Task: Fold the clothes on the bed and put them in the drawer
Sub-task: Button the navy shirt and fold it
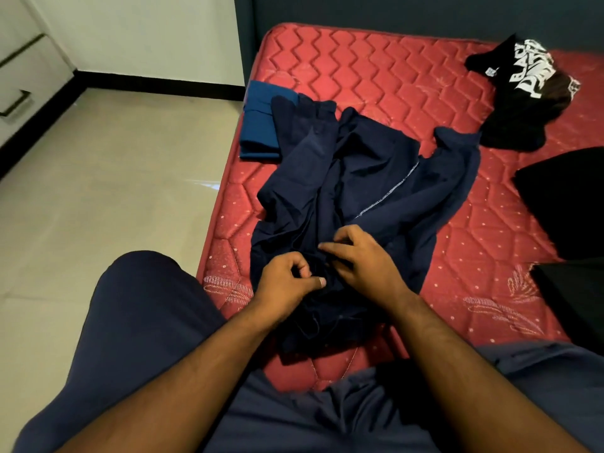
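A crumpled navy blue garment (pixel 356 178) lies spread over the red mattress (pixel 376 73), its near end bunched up in front of me. My left hand (pixel 287 282) pinches the bunched cloth between thumb and curled fingers. Just to its right, my right hand (pixel 362 259) has its fingers curled into the same bunch. A folded blue garment (pixel 258 125) sits at the mattress's left edge, partly under the navy one. A black T-shirt with white lettering (pixel 519 86) lies crumpled at the far right.
Black cloth (pixel 565 197) lies at the right edge of the mattress. White drawers with dark handles (pixel 19 93) stand at the far left across the tiled floor (pixel 108 178). A dark headboard (pixel 392 11) runs along the back. My knee (pixel 143 315) is beside the bed.
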